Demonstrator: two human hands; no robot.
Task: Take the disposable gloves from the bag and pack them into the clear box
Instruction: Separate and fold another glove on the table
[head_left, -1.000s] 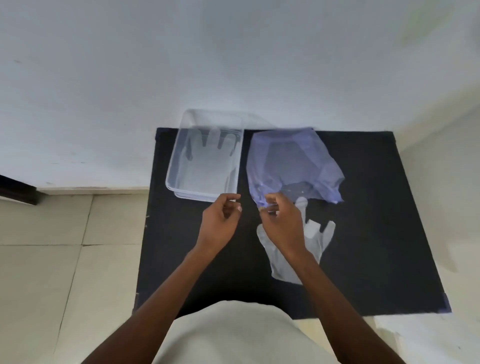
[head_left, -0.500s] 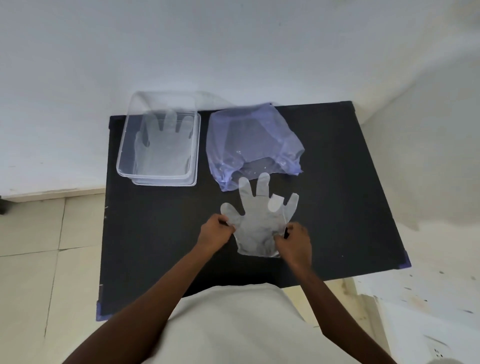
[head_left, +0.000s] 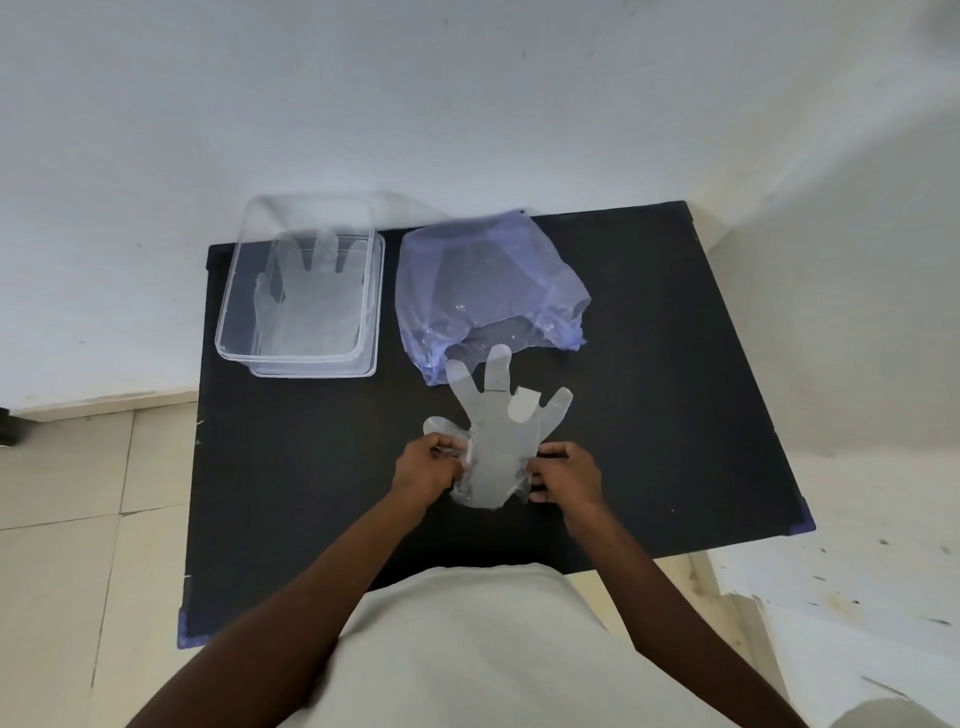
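Observation:
A clear disposable glove (head_left: 497, 431) lies flat on the black table (head_left: 675, 395), fingers pointing away from me. My left hand (head_left: 427, 467) pinches its left cuff edge near the thumb, and my right hand (head_left: 566, 475) pinches the right cuff edge. Just beyond the glove's fingertips lies the pale purple plastic bag (head_left: 488, 280), crumpled, its mouth toward me. The clear box (head_left: 301, 291) stands at the table's far left corner with at least one glove (head_left: 306, 291) lying flat inside.
A white wall runs along the table's far edge, close behind the box and bag. Beige floor tiles (head_left: 78, 493) show to the left of the table. My light shirt (head_left: 467, 649) fills the bottom of the view.
Both hands left the bag's mouth and came toward me to the glove on the table. They now grip its cuff on either side, and the cuff is bunched narrower than half a second ago.

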